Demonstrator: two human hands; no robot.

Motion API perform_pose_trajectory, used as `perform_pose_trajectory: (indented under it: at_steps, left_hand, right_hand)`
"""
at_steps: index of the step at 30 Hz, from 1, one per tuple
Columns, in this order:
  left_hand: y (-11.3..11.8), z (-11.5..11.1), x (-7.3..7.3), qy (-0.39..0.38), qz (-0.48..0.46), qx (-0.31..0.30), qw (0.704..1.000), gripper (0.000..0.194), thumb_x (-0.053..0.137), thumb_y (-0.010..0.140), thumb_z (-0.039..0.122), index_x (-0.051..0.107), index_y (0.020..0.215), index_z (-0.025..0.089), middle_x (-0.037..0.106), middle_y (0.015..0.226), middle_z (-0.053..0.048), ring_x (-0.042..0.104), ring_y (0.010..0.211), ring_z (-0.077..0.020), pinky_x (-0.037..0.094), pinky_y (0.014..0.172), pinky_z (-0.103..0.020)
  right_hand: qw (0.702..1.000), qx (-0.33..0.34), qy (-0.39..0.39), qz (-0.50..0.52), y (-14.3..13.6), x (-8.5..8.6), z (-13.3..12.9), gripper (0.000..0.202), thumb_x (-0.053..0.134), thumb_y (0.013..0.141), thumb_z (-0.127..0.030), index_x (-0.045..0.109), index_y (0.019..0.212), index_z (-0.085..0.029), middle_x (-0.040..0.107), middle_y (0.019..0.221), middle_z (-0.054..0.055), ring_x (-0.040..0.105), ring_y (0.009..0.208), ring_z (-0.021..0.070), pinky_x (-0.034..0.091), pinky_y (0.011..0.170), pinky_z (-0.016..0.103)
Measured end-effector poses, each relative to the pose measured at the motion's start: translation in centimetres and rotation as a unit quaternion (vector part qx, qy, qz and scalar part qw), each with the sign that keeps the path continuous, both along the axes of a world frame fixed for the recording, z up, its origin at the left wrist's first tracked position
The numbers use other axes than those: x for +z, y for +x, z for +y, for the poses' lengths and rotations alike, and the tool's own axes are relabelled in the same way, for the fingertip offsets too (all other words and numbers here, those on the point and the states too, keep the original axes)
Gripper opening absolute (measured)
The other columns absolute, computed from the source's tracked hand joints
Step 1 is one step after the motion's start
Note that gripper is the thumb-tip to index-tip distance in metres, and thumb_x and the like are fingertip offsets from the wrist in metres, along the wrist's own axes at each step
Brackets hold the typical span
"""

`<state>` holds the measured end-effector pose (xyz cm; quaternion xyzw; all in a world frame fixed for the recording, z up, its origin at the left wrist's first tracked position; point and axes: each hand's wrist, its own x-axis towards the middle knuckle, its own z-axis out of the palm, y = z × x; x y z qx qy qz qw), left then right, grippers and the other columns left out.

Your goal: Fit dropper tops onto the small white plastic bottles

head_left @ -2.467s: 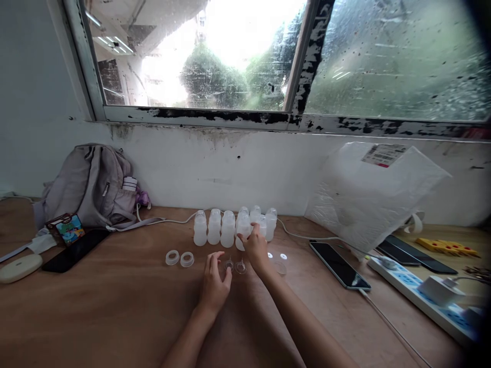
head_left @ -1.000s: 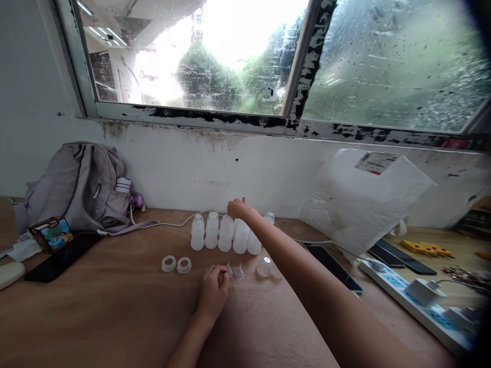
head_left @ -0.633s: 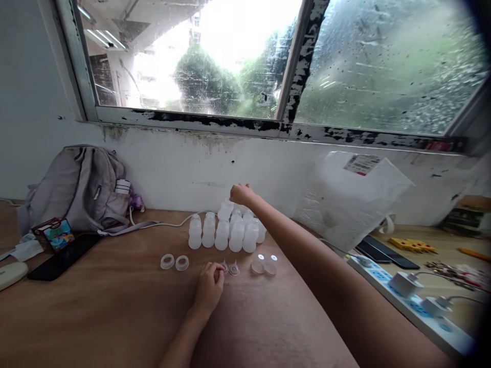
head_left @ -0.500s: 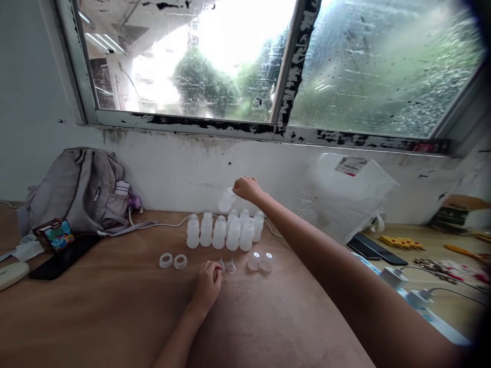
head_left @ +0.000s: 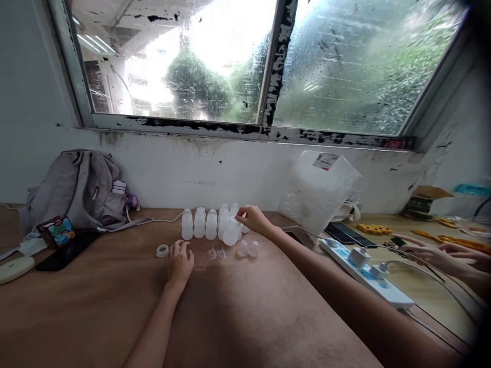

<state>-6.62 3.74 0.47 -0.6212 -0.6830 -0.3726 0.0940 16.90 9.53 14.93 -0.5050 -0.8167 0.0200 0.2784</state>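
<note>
My right hand pinches a translucent white baby bottle by its neck, tilted and held in front of the standing bottles. Several like bottles stand in a cluster along the back of the table. My left hand has its fingers curled down over the spot of a white screw ring, which they mostly hide. Just left of it lies another screw ring. Two clear teats rest to the right of my left hand. Beyond them are two translucent caps, side by side.
A grey backpack, a small box and a black phone are at the left. At right lie a white power strip with cables, dark phones and a plastic bag. Another person's hands work at far right.
My right hand has brought the bottle down and toward me. My left hand has moved left, from beside the teats onto the right-hand screw ring. Another person's hands have come into view at right.
</note>
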Motion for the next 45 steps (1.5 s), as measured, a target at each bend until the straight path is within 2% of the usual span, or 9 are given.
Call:
perform_pose_trajectory:
  at_steps: [3,5,9,18,26,31,39,42,45]
  left_hand:
    - [-1.2,-0.1,-0.3,-0.028,0.012,0.112,0.993,0.033,0.046,0.072,0.019,0.053,0.104,0.017,0.046,0.115,-0.012,0.041,0.105,-0.0279,0.029,0.088,-0.046]
    - [-1.6,-0.2,-0.5,-0.066,0.016,0.148,0.987,0.038,0.046,0.072,0.021,0.049,0.109,0.016,0.044,0.119,-0.015,0.036,0.111,-0.0296,0.025,0.089,-0.051]
    - [-1.7,-0.3,-0.8,-0.116,0.02,0.147,0.982,0.041,0.043,0.074,0.021,0.045,0.114,0.018,0.047,0.117,-0.014,0.032,0.114,-0.029,0.02,0.09,-0.057]
    - [-2.0,-0.1,-1.2,-0.078,0.054,0.137,0.986,0.034,0.044,0.075,0.025,0.054,0.106,0.016,0.049,0.117,-0.015,0.033,0.114,-0.0301,0.021,0.088,-0.058]
    - [-1.5,-0.3,-0.8,-0.058,0.042,0.097,0.993,0.024,0.051,0.072,0.031,0.059,0.089,0.017,0.052,0.111,-0.013,0.033,0.113,-0.0301,0.02,0.09,-0.057]
    - [-1.1,-0.3,-0.7,-0.032,0.033,0.062,0.997,0.026,0.053,0.07,0.031,0.058,0.091,0.016,0.054,0.106,-0.012,0.04,0.105,-0.0283,0.025,0.089,-0.052]
    - [-1.0,-0.1,-0.8,-0.018,0.014,0.06,0.998,0.024,0.054,0.069,0.028,0.058,0.09,0.017,0.053,0.105,-0.012,0.041,0.103,-0.0294,0.029,0.085,-0.049]
    - [-1.1,0.1,-0.2,0.025,-0.025,0.062,0.997,0.028,0.054,0.069,0.029,0.055,0.094,0.016,0.052,0.105,-0.012,0.045,0.097,-0.0284,0.033,0.083,-0.044]
    - [-1.0,0.1,0.7,0.101,-0.073,0.025,0.992,0.031,0.052,0.072,0.03,0.05,0.099,0.014,0.054,0.1,-0.011,0.048,0.095,-0.0252,0.036,0.084,-0.038]
  right_hand:
    - [1.0,-0.011,-0.008,0.004,-0.6,-0.7,-0.5,0.014,0.052,0.071,-0.025,0.063,0.067,-0.017,0.064,0.066,0.003,0.054,0.058,0.0125,0.035,0.055,0.021]
    - [1.0,-0.014,-0.006,0.009,-1.5,-0.8,-0.5,0.015,0.05,0.073,-0.024,0.063,0.07,-0.017,0.064,0.069,0.003,0.054,0.061,0.0126,0.035,0.056,0.021]
    - [1.0,-0.016,-0.022,0.01,-4.6,-1.6,0.0,0.013,0.049,0.075,-0.023,0.061,0.074,-0.018,0.064,0.072,0.003,0.055,0.065,0.0127,0.035,0.056,0.02]
    - [0.995,-0.035,-0.096,-0.009,-9.8,-5.5,1.5,0.008,0.053,0.071,-0.019,0.06,0.07,-0.016,0.063,0.072,0.006,0.057,0.068,0.0168,0.033,0.053,0.022]
    - [0.989,-0.003,-0.149,0.022,-9.2,-6.7,2.2,0.027,0.043,0.082,-0.034,0.059,0.072,-0.015,0.064,0.066,0.005,0.056,0.06,0.0129,0.035,0.05,0.02]
    - [0.984,0.028,-0.17,0.033,-8.8,-7.1,1.8,0.037,0.036,0.085,-0.04,0.058,0.069,-0.015,0.064,0.062,0.004,0.055,0.055,0.0113,0.036,0.05,0.019]
    - [0.991,0.012,-0.122,0.044,-9.0,-7.9,1.9,0.039,0.031,0.087,-0.039,0.057,0.068,-0.017,0.061,0.069,0.007,0.057,0.067,0.017,0.038,0.059,0.024]
    - [0.993,-0.015,-0.098,0.057,-7.7,-9.1,1.1,0.036,0.027,0.088,-0.036,0.056,0.076,-0.017,0.06,0.077,0.008,0.056,0.074,0.0186,0.038,0.065,0.026]
    - [0.994,-0.036,-0.076,0.069,-6.1,-11.6,-0.8,0.027,0.03,0.087,-0.031,0.053,0.091,-0.017,0.058,0.09,0.009,0.055,0.085,0.019,0.039,0.072,0.028]
